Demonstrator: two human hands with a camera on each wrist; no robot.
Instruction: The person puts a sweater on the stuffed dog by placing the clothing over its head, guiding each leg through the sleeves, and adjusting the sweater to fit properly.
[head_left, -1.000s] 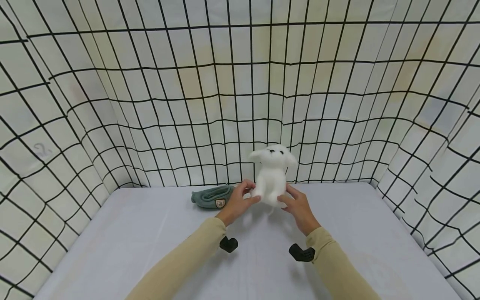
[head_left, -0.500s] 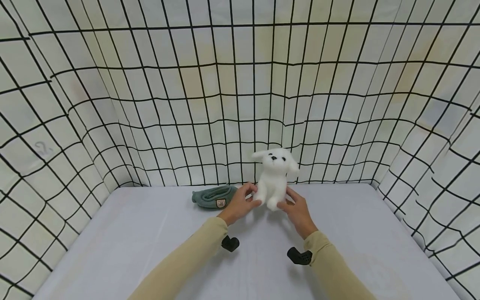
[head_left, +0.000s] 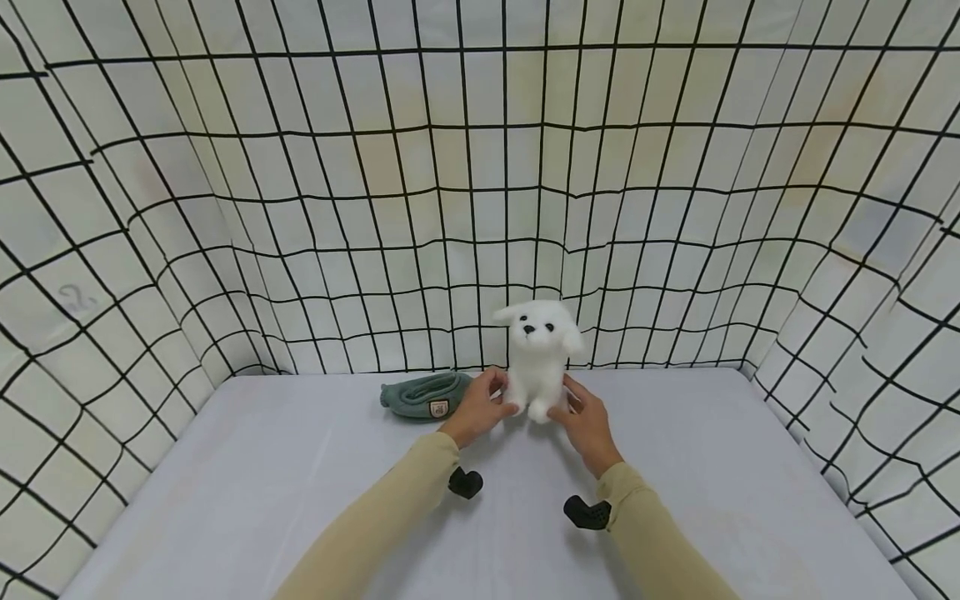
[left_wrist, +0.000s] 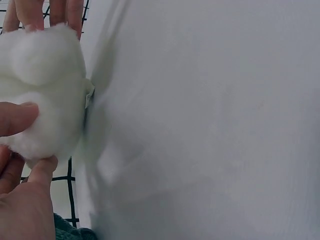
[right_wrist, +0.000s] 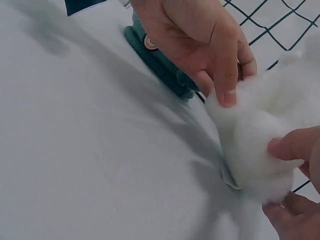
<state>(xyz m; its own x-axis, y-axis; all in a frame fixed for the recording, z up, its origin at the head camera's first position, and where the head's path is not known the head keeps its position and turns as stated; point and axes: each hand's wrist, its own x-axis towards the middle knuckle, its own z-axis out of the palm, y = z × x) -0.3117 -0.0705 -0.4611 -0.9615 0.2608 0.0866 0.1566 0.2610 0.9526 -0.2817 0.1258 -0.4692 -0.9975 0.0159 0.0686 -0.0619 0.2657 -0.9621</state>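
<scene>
A white plush dog (head_left: 537, 375) with dark eyes and nose sits upright near the back edge of the table, facing me. My left hand (head_left: 477, 410) grips its lower left side, thumb on the front leg and fingers behind. On the other side, my right hand (head_left: 588, 422) pinches the lower body in the same way, its thumb by the paw. The left wrist view shows the plush dog's fuzzy paws (left_wrist: 42, 125) between both hands. A small white tag (right_wrist: 230, 180) pokes out at its base in the right wrist view.
Just left of my left hand lies a folded green knitted item (head_left: 420, 396) with a small patch (head_left: 439, 408). Black grid mesh over white sheeting (head_left: 480, 208) rises behind and along both sides of the white-covered table (head_left: 300, 500).
The plush dog has tipped forward from a leaned-back pose, so its face now points toward me. It has shifted slightly down and left, both hands moving with it.
</scene>
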